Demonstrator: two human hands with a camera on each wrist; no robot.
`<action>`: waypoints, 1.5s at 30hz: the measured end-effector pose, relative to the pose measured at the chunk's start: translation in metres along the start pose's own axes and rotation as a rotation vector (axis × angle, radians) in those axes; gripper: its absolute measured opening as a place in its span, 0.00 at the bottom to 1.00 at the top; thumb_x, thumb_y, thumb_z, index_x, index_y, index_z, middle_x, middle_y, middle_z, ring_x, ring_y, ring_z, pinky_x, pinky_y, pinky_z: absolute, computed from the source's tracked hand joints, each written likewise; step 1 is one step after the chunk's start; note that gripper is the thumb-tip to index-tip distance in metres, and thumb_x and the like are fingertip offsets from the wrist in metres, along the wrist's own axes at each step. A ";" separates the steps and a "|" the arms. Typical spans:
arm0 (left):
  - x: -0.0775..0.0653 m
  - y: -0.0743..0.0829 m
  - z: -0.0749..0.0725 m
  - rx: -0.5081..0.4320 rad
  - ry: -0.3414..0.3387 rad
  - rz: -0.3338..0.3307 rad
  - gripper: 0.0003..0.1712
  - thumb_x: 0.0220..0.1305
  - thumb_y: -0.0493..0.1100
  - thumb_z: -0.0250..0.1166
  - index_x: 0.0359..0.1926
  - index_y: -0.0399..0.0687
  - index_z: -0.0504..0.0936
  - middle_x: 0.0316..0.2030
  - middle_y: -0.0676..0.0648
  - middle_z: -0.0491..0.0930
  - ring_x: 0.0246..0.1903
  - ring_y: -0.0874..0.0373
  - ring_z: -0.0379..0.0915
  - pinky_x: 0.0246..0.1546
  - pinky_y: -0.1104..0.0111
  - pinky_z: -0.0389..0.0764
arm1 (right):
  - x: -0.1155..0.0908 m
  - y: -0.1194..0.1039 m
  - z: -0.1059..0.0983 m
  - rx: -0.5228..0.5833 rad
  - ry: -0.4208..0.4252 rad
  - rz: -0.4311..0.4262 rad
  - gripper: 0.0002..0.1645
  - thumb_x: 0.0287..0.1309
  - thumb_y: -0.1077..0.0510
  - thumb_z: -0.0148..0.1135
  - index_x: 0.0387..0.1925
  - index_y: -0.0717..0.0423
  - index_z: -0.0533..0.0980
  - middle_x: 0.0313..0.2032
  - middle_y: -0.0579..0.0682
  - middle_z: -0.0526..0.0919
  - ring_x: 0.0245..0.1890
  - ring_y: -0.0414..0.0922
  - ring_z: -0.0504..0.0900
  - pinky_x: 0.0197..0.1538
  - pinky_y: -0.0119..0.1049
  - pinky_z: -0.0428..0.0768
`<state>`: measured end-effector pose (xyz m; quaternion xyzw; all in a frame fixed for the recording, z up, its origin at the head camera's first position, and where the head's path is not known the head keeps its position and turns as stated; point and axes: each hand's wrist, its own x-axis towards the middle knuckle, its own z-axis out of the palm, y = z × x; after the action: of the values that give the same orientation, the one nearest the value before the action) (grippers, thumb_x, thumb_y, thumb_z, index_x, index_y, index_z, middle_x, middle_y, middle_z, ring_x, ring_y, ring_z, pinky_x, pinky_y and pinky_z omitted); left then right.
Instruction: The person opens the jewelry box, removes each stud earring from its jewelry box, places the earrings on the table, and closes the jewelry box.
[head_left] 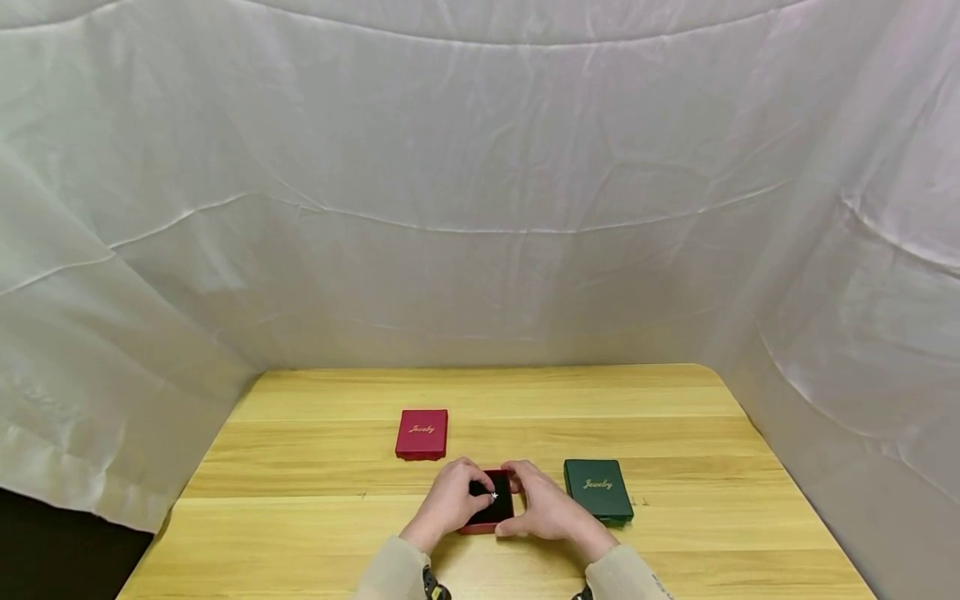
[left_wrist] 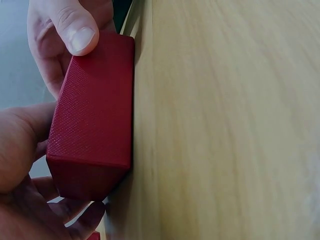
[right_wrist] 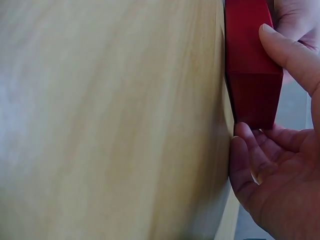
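Observation:
In the head view, an open red jewelry box (head_left: pixel 480 528) with a black lining (head_left: pixel 505 510) sits on the table between both hands. My left hand (head_left: pixel 448 497) reaches over its left side, thumb and index finger pinching a small silver star-shaped jewelry piece (head_left: pixel 494 496) at the lining. On the other side my right hand (head_left: pixel 546 505) grips the box, thumb on its near wall and fingers toward the far right corner. The wrist views show the red box's near wall (left_wrist: pixel 95 110) with the right thumb pressed on it. The silver piece is hidden there.
A closed crimson box (head_left: pixel 422 434) lettered "Jewelry" lies behind and left of the hands. To the right of the right hand is a dark green box (head_left: pixel 598 488) with the same lettering. Pale cloth (head_left: pixel 480 283) hangs around the wooden table (head_left: pixel 300 467).

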<state>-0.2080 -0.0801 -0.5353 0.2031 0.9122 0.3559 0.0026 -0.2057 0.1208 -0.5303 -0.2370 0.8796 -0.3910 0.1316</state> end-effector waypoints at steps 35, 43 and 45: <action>-0.004 0.001 -0.010 -0.029 -0.104 0.022 0.07 0.58 0.38 0.71 0.26 0.53 0.84 0.39 0.54 0.76 0.43 0.53 0.71 0.48 0.55 0.75 | 0.002 0.005 0.001 0.010 -0.001 0.001 0.54 0.42 0.43 0.80 0.65 0.63 0.65 0.54 0.50 0.73 0.50 0.47 0.76 0.53 0.45 0.76; -0.008 -0.004 -0.021 -0.099 -0.136 0.016 0.07 0.61 0.39 0.69 0.28 0.53 0.83 0.43 0.53 0.75 0.45 0.55 0.72 0.48 0.58 0.76 | 0.001 0.005 0.002 0.009 0.001 0.007 0.55 0.41 0.43 0.80 0.65 0.64 0.65 0.53 0.50 0.73 0.49 0.47 0.76 0.53 0.47 0.75; -0.009 -0.005 -0.025 -0.117 -0.126 0.013 0.07 0.62 0.39 0.69 0.28 0.53 0.82 0.44 0.52 0.75 0.45 0.54 0.72 0.47 0.58 0.76 | 0.001 0.004 0.001 0.009 0.004 0.010 0.55 0.41 0.43 0.80 0.65 0.64 0.65 0.52 0.50 0.74 0.49 0.48 0.75 0.53 0.48 0.75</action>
<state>-0.2051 -0.1028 -0.5217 0.2305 0.8866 0.3949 0.0697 -0.2073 0.1217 -0.5344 -0.2310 0.8792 -0.3950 0.1328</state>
